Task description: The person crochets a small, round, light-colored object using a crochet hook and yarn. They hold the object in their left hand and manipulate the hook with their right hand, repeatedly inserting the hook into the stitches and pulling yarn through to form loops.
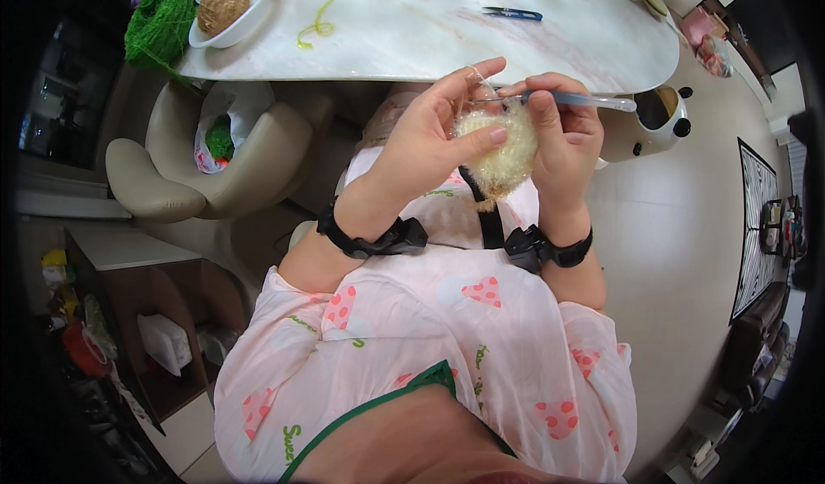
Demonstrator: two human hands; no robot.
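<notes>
A fuzzy pale-yellow crocheted piece with a tan tip hangs between my two hands, just off the table's edge. My left hand grips its left side, the thumb flat on the front, with a thin strand of yarn running over the fingers. My right hand pinches a crochet hook with a grey-blue handle and clear end. The metal shaft points left along the top of the piece, where its tip lies close to the left fingers. Blue thread snips rest on the table beyond.
The marble-patterned table carries a white bowl with a ball of tan yarn, and a yellow-green yarn strand. Green yarn lies at its left edge. A beige chair holding a plastic bag stands below left.
</notes>
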